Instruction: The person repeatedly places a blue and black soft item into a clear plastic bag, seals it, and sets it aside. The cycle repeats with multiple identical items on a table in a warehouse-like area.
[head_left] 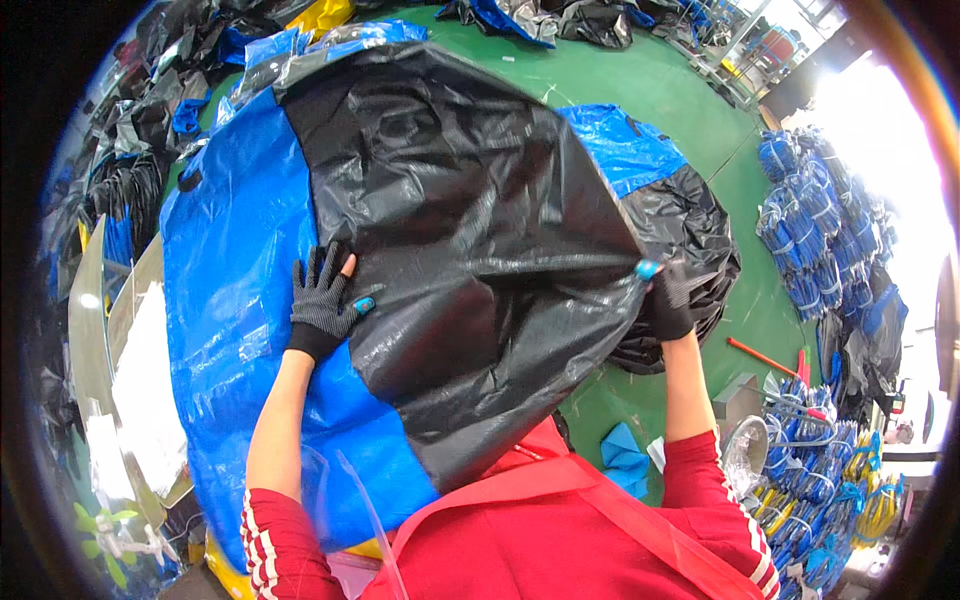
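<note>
A large, creased plastic sheet (470, 220), shiny black with a wide blue band along its left side, is spread out in front of me. My left hand (325, 300), in a dark dotted glove with some fingertips bare, lies flat with fingers spread where blue meets black. Something teal wraps its thumb. At the sheet's right edge, my right hand (672, 295), gloved the same way, pinches the black material and draws folds toward itself. Its fingers are slightly blurred, and a teal-wrapped tip shows at the edge.
Beyond my right hand, a heap of black and blue plastic (690, 215) lies on the green floor (740, 160). Tied blue bundles (805, 220) are stacked at the right. A red rod (762, 357) and a light-blue cloth (625, 460) lie nearer. At lower left is a small fan (110, 540).
</note>
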